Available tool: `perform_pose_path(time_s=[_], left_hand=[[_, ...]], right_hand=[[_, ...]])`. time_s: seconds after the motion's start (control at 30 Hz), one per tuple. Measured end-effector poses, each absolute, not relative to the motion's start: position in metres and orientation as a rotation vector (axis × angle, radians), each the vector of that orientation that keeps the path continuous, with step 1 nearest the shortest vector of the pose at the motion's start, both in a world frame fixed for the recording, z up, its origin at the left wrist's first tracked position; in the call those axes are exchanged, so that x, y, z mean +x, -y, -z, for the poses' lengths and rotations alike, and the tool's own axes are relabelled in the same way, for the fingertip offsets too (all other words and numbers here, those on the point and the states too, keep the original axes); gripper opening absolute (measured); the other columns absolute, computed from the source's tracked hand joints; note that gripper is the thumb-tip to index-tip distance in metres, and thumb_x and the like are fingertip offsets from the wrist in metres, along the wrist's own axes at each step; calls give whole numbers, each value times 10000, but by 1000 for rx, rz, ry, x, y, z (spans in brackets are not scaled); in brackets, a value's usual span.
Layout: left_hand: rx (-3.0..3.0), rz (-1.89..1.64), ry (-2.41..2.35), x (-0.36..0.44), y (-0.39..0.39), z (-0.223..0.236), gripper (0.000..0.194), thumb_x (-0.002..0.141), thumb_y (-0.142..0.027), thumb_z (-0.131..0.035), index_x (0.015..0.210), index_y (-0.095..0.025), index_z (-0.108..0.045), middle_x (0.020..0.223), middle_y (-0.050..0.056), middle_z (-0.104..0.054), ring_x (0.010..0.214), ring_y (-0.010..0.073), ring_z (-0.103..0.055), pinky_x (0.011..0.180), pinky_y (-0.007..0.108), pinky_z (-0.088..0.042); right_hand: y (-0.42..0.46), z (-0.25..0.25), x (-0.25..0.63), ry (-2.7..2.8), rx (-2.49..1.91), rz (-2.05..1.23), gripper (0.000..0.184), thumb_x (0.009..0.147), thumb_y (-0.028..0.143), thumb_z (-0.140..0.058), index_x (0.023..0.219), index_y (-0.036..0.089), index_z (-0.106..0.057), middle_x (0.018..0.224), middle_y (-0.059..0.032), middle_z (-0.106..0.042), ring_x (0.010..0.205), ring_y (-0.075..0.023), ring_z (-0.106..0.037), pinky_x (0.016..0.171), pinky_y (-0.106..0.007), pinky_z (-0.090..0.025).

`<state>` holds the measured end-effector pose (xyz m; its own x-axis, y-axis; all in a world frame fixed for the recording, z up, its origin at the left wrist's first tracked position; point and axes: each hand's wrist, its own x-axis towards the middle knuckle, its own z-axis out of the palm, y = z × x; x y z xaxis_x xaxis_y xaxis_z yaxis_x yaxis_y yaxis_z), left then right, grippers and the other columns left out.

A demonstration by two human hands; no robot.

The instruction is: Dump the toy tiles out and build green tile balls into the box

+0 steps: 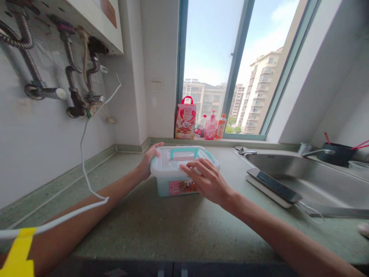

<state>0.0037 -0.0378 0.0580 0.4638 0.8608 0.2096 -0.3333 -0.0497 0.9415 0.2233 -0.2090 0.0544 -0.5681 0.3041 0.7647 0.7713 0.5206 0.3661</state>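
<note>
A lidded plastic storage box (164, 186) stands on the countertop, pale teal below with a picture label on its front. Its whitish lid (165, 165) is on top and has a teal-edged carrying handle (184, 154). My left hand (149, 159) is wrapped round the box's left end, fingers toward the far corner; part of the grip is hidden behind the lid edge. Across the front right of the lid lies my right hand (209, 179), its fingers stretched out, slightly bent and pointing left. The thumb of this hand is not clearly visible.
To the right, a phone (273, 184) lies on a white block beside the steel sink (323, 181). Bottles (211, 127) and a red-handled package (186, 121) line the windowsill. A white cable (83, 161) hangs across my left forearm. Pipes (69, 50) run along the left wall.
</note>
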Motion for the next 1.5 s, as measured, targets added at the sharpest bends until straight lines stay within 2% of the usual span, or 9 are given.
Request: perform_pose_path(time_s=[0.23, 0.33, 0.47, 0.73, 1.1, 1.2, 1.27, 1.37, 1.5], left_hand=[[1263, -947, -500, -1, 38, -63, 835, 589, -235, -620, 1416, -162, -524, 961, 37, -679, 793, 242, -661, 664, 334, -570], [1252, -946, -499, 0, 39, -64, 825, 583, -230, -625, 1400, -159, -526, 993, 49, -688, 810, 252, -671, 678, 352, -585], [1248, -968, -514, 1, 37, -62, 784, 592, -233, -632, 1368, -162, -546, 991, 46, -687, 783, 240, -668, 667, 350, -590], [1248, -958, -514, -1, 38, -62, 781, 606, -249, -630, 1378, -179, -543, 937, 32, -685, 757, 237, -671, 625, 336, -590], [1260, -950, -446, -4, 30, -55, 753, 638, -302, -574, 1376, -156, -581, 1010, 78, -727, 893, 302, -704, 746, 402, -601], [1292, -947, -410, -7, 29, -51, 789, 658, -327, -536, 1429, -165, -565, 1058, 89, -736, 925, 322, -711, 769, 418, -592], [1318, -948, -383, -9, 29, -47, 810, 672, -345, -522, 1461, -168, -553, 1125, 101, -738, 969, 334, -713, 791, 420, -587], [1363, -955, -341, -12, 25, -41, 815, 686, -376, -523, 1476, -181, -557, 1218, 111, -730, 1056, 354, -703, 840, 426, -581], [1455, -983, -273, -17, 18, -33, 763, 700, -401, -564, 1438, -207, -590, 1313, 104, -706, 1182, 356, -666, 957, 439, -559]], right_hand=[[217, -74, 260, 2049, -829, 757, 401, 997, 445, -634, 1354, 277, -701, 1056, -69, -773, 947, -260, -693, 916, -443, -531], [203, -73, 295, 1655, -1124, 370, 439, 1026, 530, -546, 1303, 249, -738, 1161, -105, -763, 1007, -276, -709, 922, -454, -556], [182, -58, 319, 1374, -1352, -378, 629, 948, 676, -607, 1411, 258, -691, 1269, -104, -747, 995, -267, -721, 729, -339, -584], [173, -50, 309, 1204, -1288, -714, 665, 802, 519, -779, 1404, 245, -707, 945, -43, -773, 690, -154, -621, 519, -209, -436], [177, -38, 316, 1164, -1222, -735, 656, 799, 412, -615, 1415, 197, -686, 661, 44, -582, 571, -125, -466, 520, -220, -382], [176, -37, 321, 1300, -1235, -641, 614, 835, 373, -548, 1401, 171, -674, 784, -2, -694, 647, -159, -569, 577, -251, -439], [174, -33, 326, 1424, -1231, -593, 602, 868, 344, -521, 1440, 193, -629, 1008, -49, -763, 836, -208, -680, 706, -299, -532], [170, -19, 335, 1612, -1212, -518, 622, 951, 339, -497, 1566, 251, -484, 1342, -92, -709, 1146, -253, -697, 958, -397, -564], [169, -13, 342, 1705, -1289, -272, 592, 1016, 349, -436, 1603, 266, -426, 1454, -126, -644, 1277, -281, -654, 1071, -492, -525]])
